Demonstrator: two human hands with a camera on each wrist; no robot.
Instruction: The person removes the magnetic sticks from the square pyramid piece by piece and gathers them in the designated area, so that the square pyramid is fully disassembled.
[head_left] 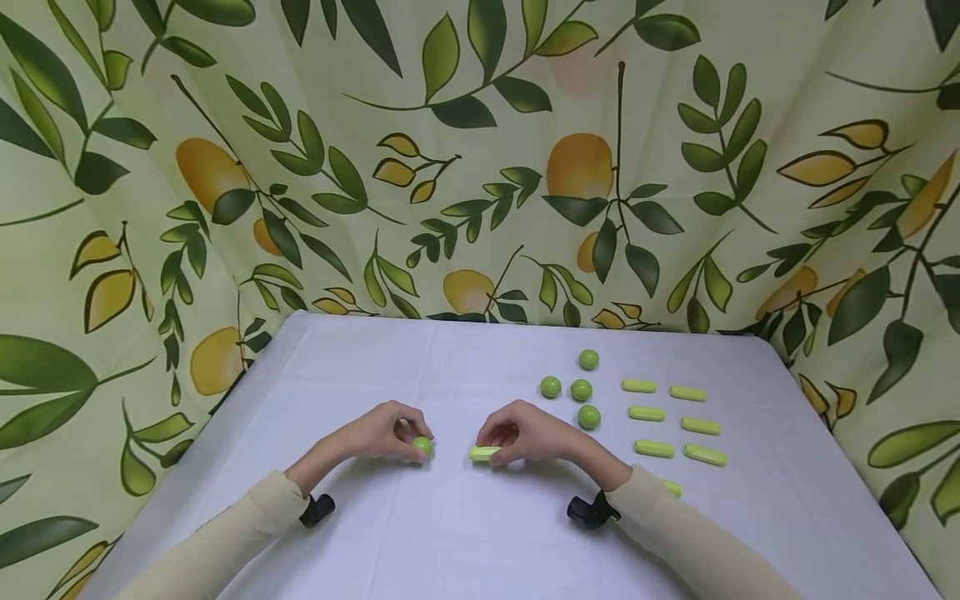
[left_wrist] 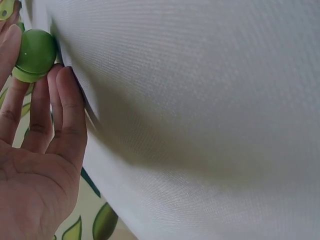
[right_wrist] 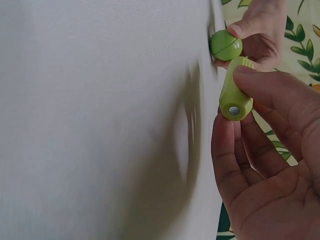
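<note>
Between thumb and fingers, my left hand point(head_left: 390, 432) pinches a green ball point(head_left: 423, 447) close to the white tabletop. In the left wrist view the same ball point(left_wrist: 37, 52) shows a seam near its lower side. My right hand point(head_left: 528, 433) pinches a light green plastic rod point(head_left: 483, 453), held roughly level and pointing toward the ball. The right wrist view shows a round metal spot in the near end of the rod point(right_wrist: 236, 92); the ball point(right_wrist: 226, 45) appears just beyond its far end. A small gap separates ball and rod in the head view.
Several green balls point(head_left: 581, 390) lie beyond the right hand. To their right, several green rods point(head_left: 655, 448) lie in two columns; one rod point(head_left: 672, 487) is partly hidden by the right sleeve. A leaf-patterned curtain point(head_left: 465, 208) hangs behind the white table point(head_left: 390, 358).
</note>
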